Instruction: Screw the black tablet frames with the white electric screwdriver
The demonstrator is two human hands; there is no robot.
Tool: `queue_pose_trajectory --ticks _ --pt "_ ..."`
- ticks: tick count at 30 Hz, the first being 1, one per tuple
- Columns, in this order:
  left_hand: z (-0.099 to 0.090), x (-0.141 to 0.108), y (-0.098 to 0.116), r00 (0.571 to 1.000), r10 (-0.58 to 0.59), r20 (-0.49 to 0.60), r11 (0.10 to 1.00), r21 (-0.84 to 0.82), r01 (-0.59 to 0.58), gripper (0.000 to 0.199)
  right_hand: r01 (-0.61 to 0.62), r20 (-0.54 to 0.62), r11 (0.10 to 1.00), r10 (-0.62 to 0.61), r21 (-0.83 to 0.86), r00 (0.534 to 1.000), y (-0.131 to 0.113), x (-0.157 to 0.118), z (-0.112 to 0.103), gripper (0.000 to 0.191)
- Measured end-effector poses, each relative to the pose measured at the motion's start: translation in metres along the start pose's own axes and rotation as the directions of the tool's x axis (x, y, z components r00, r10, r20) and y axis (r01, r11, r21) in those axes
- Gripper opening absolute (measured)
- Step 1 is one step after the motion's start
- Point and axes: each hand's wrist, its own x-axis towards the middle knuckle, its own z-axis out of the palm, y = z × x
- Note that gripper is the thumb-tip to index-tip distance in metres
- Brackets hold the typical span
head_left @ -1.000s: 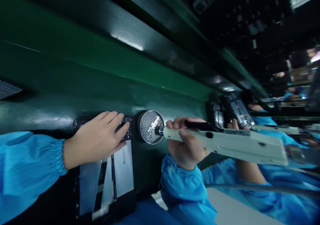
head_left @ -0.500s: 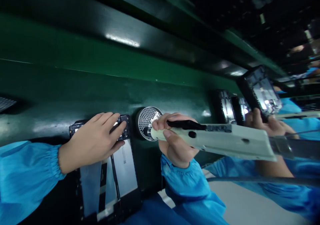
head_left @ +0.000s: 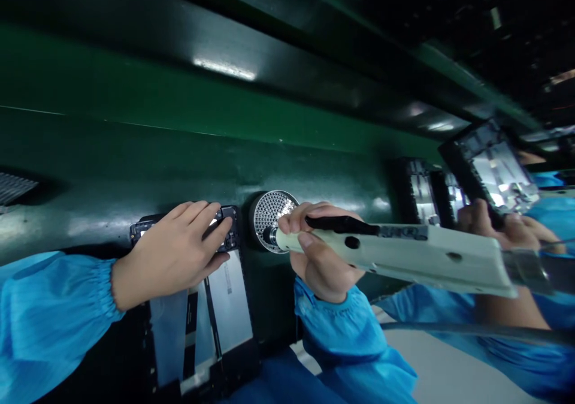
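Two bare hands work over the green worktop (head_left: 135,176). The right hand (head_left: 326,254) has its grip closed around the front of a pale electric screwdriver (head_left: 404,254), fingers and thumb wrapped near the tip, which points into a round metal dish (head_left: 269,212) with a dimpled inside. The left hand (head_left: 173,254) lies palm down over the top end of an opened device (head_left: 229,302), fingers slightly spread, just left of the dish. At the right, a co-worker's hands (head_left: 483,221) hold another opened device (head_left: 498,164), tilted.
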Motion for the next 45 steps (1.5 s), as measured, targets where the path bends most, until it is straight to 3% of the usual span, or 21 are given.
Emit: queue_pose_trajectory --ticks 12,17,22,27,42,45 --pt "0.000 0.001 0.000 1.000 0.005 0.008 0.999 0.033 -0.005 0.047 -0.035 0.007 0.999 0.035 -0.029 0.999 -0.002 -0.001 0.000 0.027" --pt "0.000 0.002 0.004 1.000 -0.023 0.001 0.999 0.043 0.023 0.046 -0.041 0.015 0.999 0.042 -0.026 0.999 -0.027 0.008 0.002 0.028" --pt "0.001 0.002 0.008 0.998 -0.066 0.011 0.997 0.034 0.066 0.052 -0.085 0.113 0.995 0.089 -0.048 0.990 -0.046 0.021 0.026 0.029" --pt "0.000 0.004 0.010 0.995 -0.099 0.027 0.995 0.016 0.098 0.052 -0.066 0.221 0.995 0.081 -0.073 0.972 -0.035 0.022 0.044 0.029" --pt "-0.001 0.009 0.013 0.995 -0.097 0.028 0.995 0.001 0.097 0.044 -0.022 0.313 0.986 0.073 -0.162 0.947 -0.034 0.021 0.047 0.034" --pt "-0.001 0.010 0.014 0.994 -0.108 0.031 0.994 -0.011 0.109 0.044 -0.044 0.289 0.985 0.091 -0.165 0.953 -0.035 0.019 0.047 0.038"
